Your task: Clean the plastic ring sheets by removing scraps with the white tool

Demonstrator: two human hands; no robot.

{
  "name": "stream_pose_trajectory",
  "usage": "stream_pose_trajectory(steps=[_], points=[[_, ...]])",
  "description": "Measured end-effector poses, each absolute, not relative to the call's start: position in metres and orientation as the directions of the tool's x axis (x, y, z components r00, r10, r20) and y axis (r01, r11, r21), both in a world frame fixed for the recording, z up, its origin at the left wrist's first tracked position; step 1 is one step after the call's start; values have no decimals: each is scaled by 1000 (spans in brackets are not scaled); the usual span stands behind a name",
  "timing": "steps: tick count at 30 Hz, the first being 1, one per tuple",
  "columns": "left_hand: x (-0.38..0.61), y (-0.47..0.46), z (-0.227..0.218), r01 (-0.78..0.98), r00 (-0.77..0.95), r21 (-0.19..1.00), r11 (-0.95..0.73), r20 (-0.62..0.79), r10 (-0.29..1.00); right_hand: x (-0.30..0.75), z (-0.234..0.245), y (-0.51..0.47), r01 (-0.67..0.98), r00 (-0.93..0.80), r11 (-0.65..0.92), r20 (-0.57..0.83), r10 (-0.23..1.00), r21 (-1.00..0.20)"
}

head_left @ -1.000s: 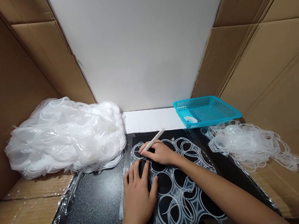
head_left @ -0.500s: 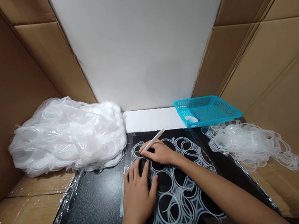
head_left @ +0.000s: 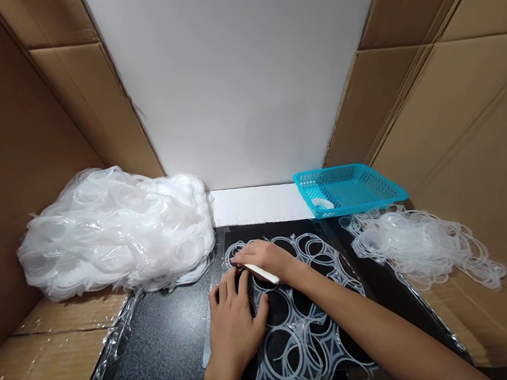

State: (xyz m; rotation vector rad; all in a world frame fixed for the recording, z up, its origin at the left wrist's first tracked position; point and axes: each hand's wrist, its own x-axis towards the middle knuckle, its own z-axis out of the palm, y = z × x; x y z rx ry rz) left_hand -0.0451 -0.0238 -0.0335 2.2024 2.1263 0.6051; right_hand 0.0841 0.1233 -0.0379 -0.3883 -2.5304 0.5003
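Note:
A clear silicone sheet of joined rings (head_left: 303, 328) lies flat on a black mat (head_left: 165, 336). My left hand (head_left: 236, 326) presses flat on the sheet's left part, fingers spread. My right hand (head_left: 264, 258) is closed on a thin white stick tool (head_left: 261, 273), its tip down at a ring near the sheet's far left corner, just beyond my left fingertips.
A big heap of white translucent ring sheets (head_left: 112, 233) sits at the left. A loose pile of thin rings (head_left: 418, 241) lies at the right, behind it a turquoise basket (head_left: 348, 187). Cardboard walls (head_left: 479, 137) flank both sides, a white board (head_left: 245, 70) stands behind.
My right hand has turned the stick: it pointed up and away before, now it lies low under the hand toward me. My left hand stays pressed on the sheet.

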Motion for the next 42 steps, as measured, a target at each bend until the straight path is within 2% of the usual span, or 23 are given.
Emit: stream_pose_trajectory(steps=[2, 3, 5, 8, 12, 20, 26, 31, 34, 38, 42], points=[[-46, -24, -33, 955, -16, 290, -64, 266, 964, 83, -38, 123, 182, -812, 889, 446, 378, -421], [-46, -25, -34, 954, -19, 294, -64, 272, 962, 82, -37, 122, 197, -784, 865, 457, 421, -461], [-47, -26, -34, 952, -15, 298, -72, 280, 960, 83, -34, 119, 224, -695, 770, 455, 556, -598], [-49, -28, -34, 942, -5, 324, -91, 284, 959, 85, -28, 115, 222, -606, 575, 350, 714, -787], [-52, -29, -31, 918, -26, 386, -92, 289, 957, 88, -25, 113, 187, -644, 490, 270, 716, -851], [-52, -28, -30, 905, -21, 412, -105, 290, 957, 88, -26, 114, 213, -671, 529, 270, 690, -821], [-54, -29, -33, 915, -7, 388, -113, 293, 956, 89, -26, 114, 227, -653, 507, 256, 712, -831], [-54, -30, -34, 923, 9, 366, -120, 291, 957, 88, -25, 113, 247, -670, 548, 267, 692, -799], [-54, -28, -33, 928, 4, 358, -106, 275, 961, 88, -24, 113, 207, -725, 652, 333, 603, -730], [-54, -26, -34, 932, -6, 353, -83, 244, 970, 88, -22, 110, 163, -793, 809, 413, 448, -564], [-56, -25, -35, 929, 13, 359, -95, 223, 975, 86, -23, 108, 210, -809, 851, 403, 428, -482]])
